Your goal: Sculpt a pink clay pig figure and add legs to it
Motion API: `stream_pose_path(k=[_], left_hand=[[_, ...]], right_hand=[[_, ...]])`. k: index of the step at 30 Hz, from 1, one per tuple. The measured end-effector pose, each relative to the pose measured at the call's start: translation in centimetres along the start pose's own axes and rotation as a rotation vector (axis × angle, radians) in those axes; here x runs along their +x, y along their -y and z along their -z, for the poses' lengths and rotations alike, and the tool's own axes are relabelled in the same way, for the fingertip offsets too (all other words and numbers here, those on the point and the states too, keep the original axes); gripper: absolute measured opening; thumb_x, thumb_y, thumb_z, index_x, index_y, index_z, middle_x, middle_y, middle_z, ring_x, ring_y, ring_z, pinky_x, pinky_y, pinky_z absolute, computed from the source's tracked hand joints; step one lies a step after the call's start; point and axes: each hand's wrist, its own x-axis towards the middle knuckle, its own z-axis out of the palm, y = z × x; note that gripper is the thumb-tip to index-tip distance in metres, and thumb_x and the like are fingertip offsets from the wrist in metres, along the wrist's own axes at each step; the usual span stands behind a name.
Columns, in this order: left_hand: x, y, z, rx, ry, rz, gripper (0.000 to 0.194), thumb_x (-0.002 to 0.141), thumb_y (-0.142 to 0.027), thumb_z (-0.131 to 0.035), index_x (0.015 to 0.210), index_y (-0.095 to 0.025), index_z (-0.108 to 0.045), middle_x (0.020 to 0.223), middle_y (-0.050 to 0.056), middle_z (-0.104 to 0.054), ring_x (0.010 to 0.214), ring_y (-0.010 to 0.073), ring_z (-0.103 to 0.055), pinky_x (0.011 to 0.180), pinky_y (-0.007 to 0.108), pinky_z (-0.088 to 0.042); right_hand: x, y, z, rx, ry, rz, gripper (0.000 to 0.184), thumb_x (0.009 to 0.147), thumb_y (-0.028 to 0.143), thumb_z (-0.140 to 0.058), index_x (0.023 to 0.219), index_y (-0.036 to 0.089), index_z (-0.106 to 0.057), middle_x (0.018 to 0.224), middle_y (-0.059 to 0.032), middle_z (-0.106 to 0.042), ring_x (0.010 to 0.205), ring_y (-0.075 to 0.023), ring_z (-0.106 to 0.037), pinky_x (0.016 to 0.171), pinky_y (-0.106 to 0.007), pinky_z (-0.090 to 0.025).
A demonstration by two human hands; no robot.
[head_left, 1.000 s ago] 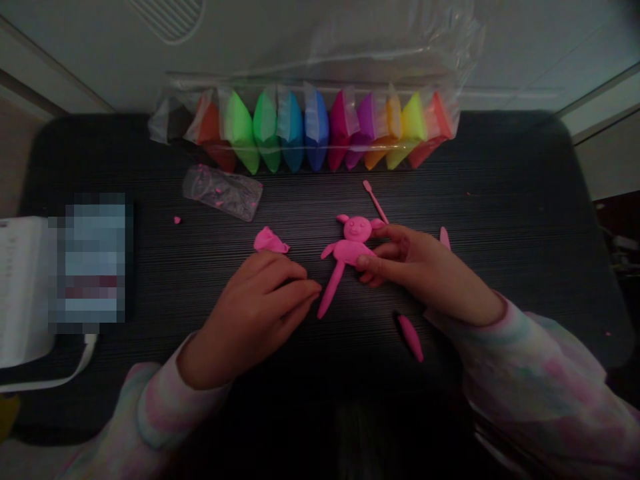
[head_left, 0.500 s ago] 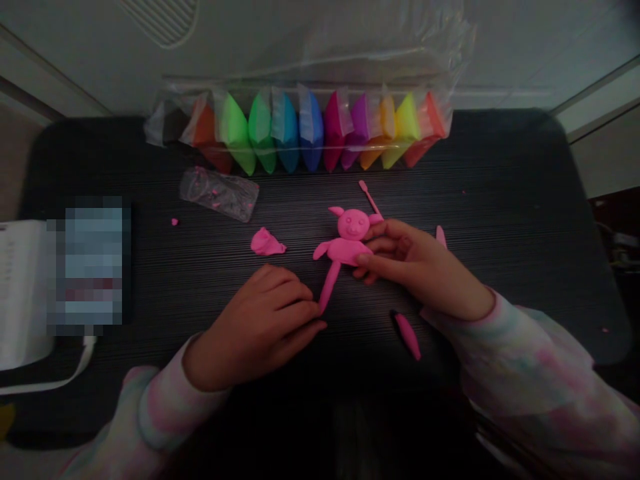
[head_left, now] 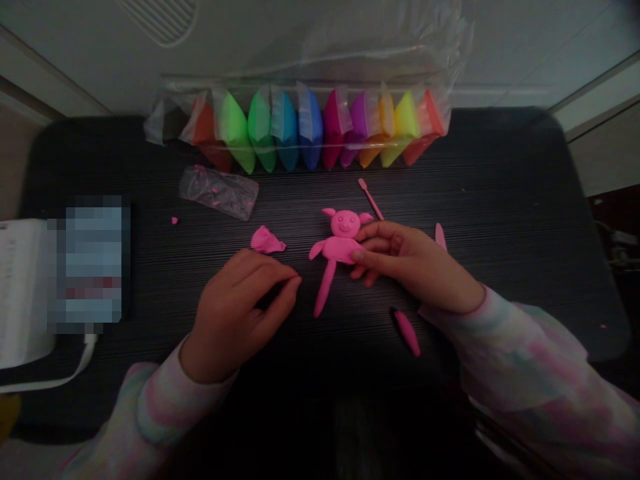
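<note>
A pink clay pig figure [head_left: 344, 249] has a round head with ears and a snout, a body, one visible arm and one long leg. My right hand [head_left: 400, 257] grips its body from the right, thumb on top; the fingers hide that side. Left of the leg, apart from the figure, is my left hand [head_left: 245, 307], its thumb and fingertips drawn together with nothing visible in them. A tapered pink clay roll [head_left: 408, 333] lies below my right hand. Just above my left hand sits a crumpled pink clay lump [head_left: 268, 240].
A clear bag of coloured clay packets [head_left: 310, 130] stretches along the back of the dark table [head_left: 510, 200]. Nearby lie a clear wrapper [head_left: 219, 192], a thin pink tool [head_left: 370, 198] and a second pink tool [head_left: 441, 236]. A blurred screen [head_left: 94, 260] and white box [head_left: 25, 293] stand left.
My left hand has come off the figure's leg and drawn to the left, its fingertips pinched together. The figure has shifted slightly left in my right hand.
</note>
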Motion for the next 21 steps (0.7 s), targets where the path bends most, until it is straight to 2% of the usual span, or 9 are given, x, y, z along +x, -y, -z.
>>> stream_pose_path(k=[4,9,11,13,16,18,21], left_hand=[[0.0,0.5,0.0,0.101,-0.050,0.029,0.008,0.076,-0.016,-0.055,0.081,-0.021,-0.056,0.079,0.002,-0.061,0.075,0.0160,-0.055,0.070,0.033,-0.046],[0.0,0.8,0.1,0.115,-0.032,-0.007,0.008,0.076,-0.017,-0.056,0.083,-0.021,-0.057,0.080,0.001,-0.061,0.075,0.0150,-0.055,0.069,0.031,-0.045],[-0.1,0.7,0.0,0.101,0.048,-0.068,0.006,0.075,-0.018,-0.057,0.081,-0.020,-0.058,0.077,0.000,-0.061,0.074,0.0142,-0.054,0.070,0.030,-0.043],[-0.1,0.5,-0.1,0.076,0.190,-0.146,0.005,0.076,-0.023,-0.057,0.076,-0.019,-0.059,0.073,0.000,-0.060,0.073,0.0143,-0.052,0.070,0.030,-0.041],[-0.1,0.1,-0.3,0.058,0.374,-0.242,0.017,0.076,-0.034,-0.056,0.070,-0.019,-0.059,0.071,0.000,-0.058,0.072,0.0154,-0.049,0.068,0.031,-0.037],[-0.1,-0.1,-0.3,0.068,0.439,-0.250,0.019,0.077,-0.037,-0.054,0.070,-0.019,-0.058,0.072,0.001,-0.057,0.073,0.0159,-0.047,0.067,0.031,-0.035],[-0.2,0.0,-0.4,0.076,0.453,-0.235,0.017,0.079,-0.034,-0.052,0.072,-0.019,-0.058,0.073,0.001,-0.056,0.074,0.0160,-0.045,0.069,0.031,-0.034]], right_hand=[[0.0,-0.1,0.0,-0.162,-0.057,0.034,0.017,0.073,0.027,-0.062,0.085,0.017,-0.055,0.067,0.0021,-0.062,0.055,-0.0083,-0.061,0.048,-0.019,-0.049],[-0.4,-0.3,0.4,-0.535,-0.133,0.126,0.028,0.074,0.041,-0.059,0.090,0.018,-0.059,0.069,-0.0003,-0.063,0.052,-0.0108,-0.059,0.051,-0.025,-0.047],[-0.6,-0.3,0.5,-0.647,-0.183,0.178,0.027,0.075,0.041,-0.058,0.088,0.018,-0.059,0.071,-0.0010,-0.064,0.055,-0.0118,-0.059,0.052,-0.026,-0.045],[-0.8,-0.2,0.6,-0.723,-0.225,0.229,0.023,0.076,0.038,-0.058,0.088,0.018,-0.058,0.071,-0.0008,-0.063,0.058,-0.0123,-0.058,0.054,-0.026,-0.043],[-1.0,-0.1,0.6,-0.788,-0.241,0.266,0.020,0.077,0.035,-0.056,0.088,0.018,-0.058,0.069,-0.0003,-0.062,0.056,-0.0116,-0.056,0.055,-0.026,-0.041],[-1.0,0.0,0.7,-0.802,-0.230,0.277,0.019,0.078,0.034,-0.055,0.088,0.017,-0.058,0.071,-0.0005,-0.061,0.056,-0.0111,-0.054,0.055,-0.026,-0.040],[-1.1,0.0,0.7,-0.801,-0.193,0.297,0.017,0.080,0.032,-0.053,0.088,0.018,-0.058,0.072,-0.0006,-0.060,0.058,-0.0111,-0.053,0.055,-0.025,-0.039]])
